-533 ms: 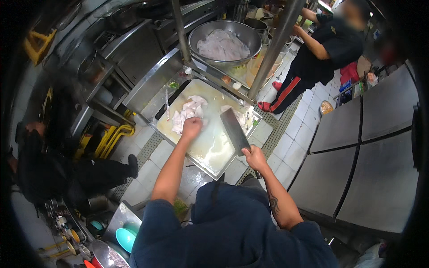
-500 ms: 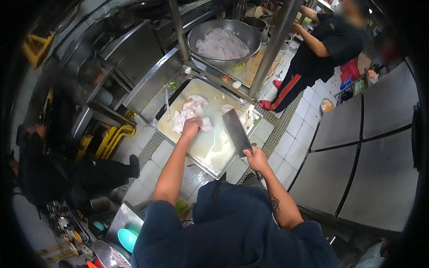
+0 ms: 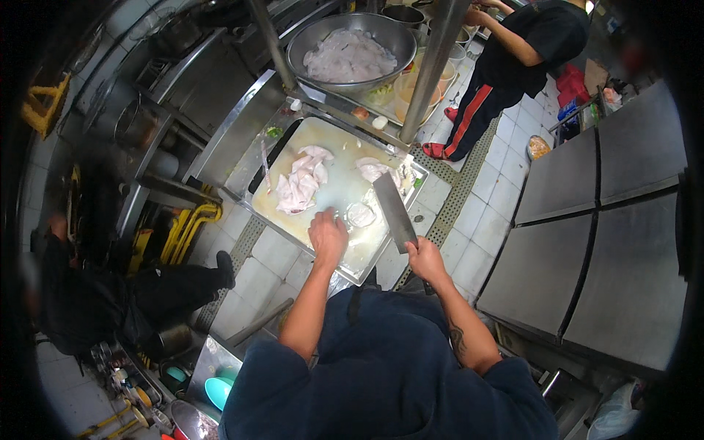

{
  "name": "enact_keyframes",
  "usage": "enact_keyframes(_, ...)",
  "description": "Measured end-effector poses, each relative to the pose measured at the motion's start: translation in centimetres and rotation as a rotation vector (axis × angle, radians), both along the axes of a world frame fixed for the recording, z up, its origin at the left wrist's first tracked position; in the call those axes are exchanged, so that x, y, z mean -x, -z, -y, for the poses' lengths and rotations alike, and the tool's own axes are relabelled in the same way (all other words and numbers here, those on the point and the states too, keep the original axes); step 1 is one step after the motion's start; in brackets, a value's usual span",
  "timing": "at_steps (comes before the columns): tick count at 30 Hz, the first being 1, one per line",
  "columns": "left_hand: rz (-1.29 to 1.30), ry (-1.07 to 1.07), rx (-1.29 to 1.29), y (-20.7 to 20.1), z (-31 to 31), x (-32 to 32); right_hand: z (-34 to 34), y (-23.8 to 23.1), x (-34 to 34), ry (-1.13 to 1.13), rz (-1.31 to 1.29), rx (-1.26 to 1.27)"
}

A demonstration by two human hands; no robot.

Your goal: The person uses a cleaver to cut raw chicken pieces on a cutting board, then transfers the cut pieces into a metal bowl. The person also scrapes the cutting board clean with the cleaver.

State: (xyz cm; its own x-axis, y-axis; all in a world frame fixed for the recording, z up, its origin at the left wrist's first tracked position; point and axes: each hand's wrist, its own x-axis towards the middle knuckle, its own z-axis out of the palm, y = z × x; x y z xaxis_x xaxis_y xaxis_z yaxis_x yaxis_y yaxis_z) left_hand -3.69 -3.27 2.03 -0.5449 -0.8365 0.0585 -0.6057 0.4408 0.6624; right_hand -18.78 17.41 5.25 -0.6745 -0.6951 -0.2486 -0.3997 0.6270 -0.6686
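Observation:
A wide-bladed cleaver [image 3: 394, 211] is in my right hand [image 3: 427, 261], which is wrapped round its handle. Its blade slants up and left over the right side of the cutting board [image 3: 293, 231]. On the board's near part rests my left hand [image 3: 328, 233], fingers forward and holding nothing I can see. Just right of those fingertips lies a single pale piece of raw meat or seafood [image 3: 360, 215]. A heap of similar whitish pieces [image 3: 301, 183] sits farther left on the wet board. More pieces [image 3: 374, 169] lie beyond the blade, partly hidden by it.
A large steel bowl [image 3: 350, 55] full of pale pieces stands beyond the board, behind metal posts [image 3: 436, 70]. One co-worker [image 3: 513, 66] stands at far right, another person [image 3: 147, 293] at left. Steel cabinet doors [image 3: 579, 220] line the right side.
My left hand has left the heap and come nearer and right on the board. A single piece now shows beside its fingers. The cleaver stays in my right hand, with little movement.

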Motion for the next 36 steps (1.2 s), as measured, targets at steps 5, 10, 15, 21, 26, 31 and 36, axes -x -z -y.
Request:
enact_keyframes(5, 0.056, 0.455, 0.338, 2.1, -0.7, -2.2, 1.5, -1.4, -3.2, -0.188, -0.049, -0.008)
enact_keyframes(10, 0.145, 0.49, 0.291, 3.1, -0.4, -3.3, 1.3, 0.8, -2.1, -0.338, -0.124, -0.009)
enact_keyframes(15, 0.1, 0.48, 0.321, 2.0, -0.6, -3.1, 2.3, -0.2, 2.2, -0.494, -0.236, -0.085)
enact_keyframes(21, 0.03, 0.403, 0.384, 1.9, -1.0, -3.2, 4.1, -2.6, 5.6, -0.678, -0.364, -0.227)
enact_keyframes(26, -0.083, 0.166, 0.306, 2.8, -1.6, -4.5, 4.4, -2.3, 7.0, -0.81, -0.392, -0.322)
enact_keyframes(31, -0.131, 0.02, 0.276, 1.7, -1.3, -5.3, 4.1, -2.4, 6.5, -0.924, -0.372, -0.352)
enact_keyframes(36, -0.153, 0.095, 0.238, 1.5, -0.6, -4.9, 4.7, -3.2, 6.6, -0.953, -0.377, -0.292)
